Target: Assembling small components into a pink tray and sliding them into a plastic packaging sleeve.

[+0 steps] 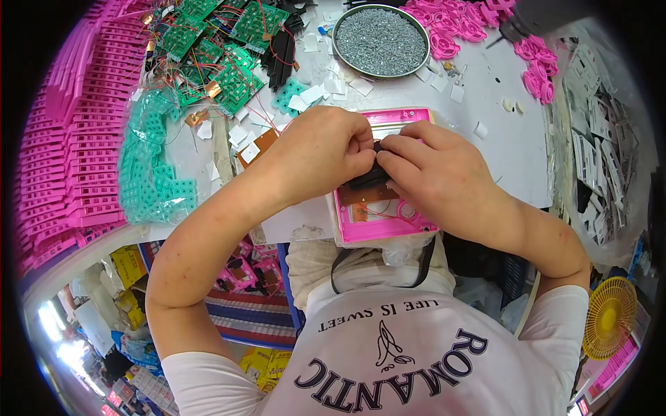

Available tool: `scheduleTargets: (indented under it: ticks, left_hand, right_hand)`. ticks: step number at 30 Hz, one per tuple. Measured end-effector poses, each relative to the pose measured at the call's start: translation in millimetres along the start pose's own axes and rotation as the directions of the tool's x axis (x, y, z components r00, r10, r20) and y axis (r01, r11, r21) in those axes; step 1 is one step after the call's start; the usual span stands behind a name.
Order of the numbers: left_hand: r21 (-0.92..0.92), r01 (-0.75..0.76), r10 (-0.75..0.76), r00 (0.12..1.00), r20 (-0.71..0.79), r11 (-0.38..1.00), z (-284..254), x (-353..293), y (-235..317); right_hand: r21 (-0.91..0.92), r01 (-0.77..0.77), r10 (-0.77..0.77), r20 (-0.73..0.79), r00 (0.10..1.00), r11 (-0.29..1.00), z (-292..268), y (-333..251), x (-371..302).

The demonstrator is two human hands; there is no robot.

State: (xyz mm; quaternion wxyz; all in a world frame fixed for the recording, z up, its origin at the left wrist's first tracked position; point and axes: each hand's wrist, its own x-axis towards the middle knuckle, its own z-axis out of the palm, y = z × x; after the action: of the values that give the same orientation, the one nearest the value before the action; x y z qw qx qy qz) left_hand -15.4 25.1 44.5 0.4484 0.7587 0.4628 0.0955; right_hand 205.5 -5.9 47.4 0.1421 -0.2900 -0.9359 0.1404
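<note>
A pink plastic housing (390, 227) lies at the table's near edge in front of me, with a brown circuit board (373, 195) and thin wires inside it. Over the board sits a black plastic part (368, 180), mostly covered by my fingers. My left hand (331, 149) is closed, its thumb and fingertips pinching the upper end of that part. From the other side, my right hand (444, 166) grips it with bent fingers. Exactly where the part touches the housing is hidden.
Green circuit boards (239, 80) with wires lie far left, beside teal rubber keypads (156, 173) and stacked pink housings (83, 159). A round tray of screws (338, 38) stands at the back. Pink parts (444, 43) and a dark tool (513, 31) are far right, bagged white pieces (596, 139) at right.
</note>
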Motion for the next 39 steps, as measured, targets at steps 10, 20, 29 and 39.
scheduleTargets:
  ticks: [10,20,29,39]
  left_hand:
    - [0.014,-0.066,0.066,0.998,-0.02,0.998,1,5,-6]
    - [0.051,-0.19,0.181,0.974,0.139,0.98,-40,41,-13]
    - [0.764,-0.17,0.503,0.835,-0.224,0.623,-16,132,-48]
    - [0.702,-0.14,0.466,0.834,-0.297,0.698,-27,145,-46]
  right_hand:
    - [-0.251,-0.027,0.014,-0.053,0.998,0.968,6,-20,1]
    - [0.139,-0.13,0.16,-0.223,0.962,0.982,-18,10,-11]
    - [0.535,0.222,0.336,-0.749,0.571,0.815,-83,106,39]
    - [0.723,0.165,0.34,-0.498,0.798,0.671,-93,75,66]
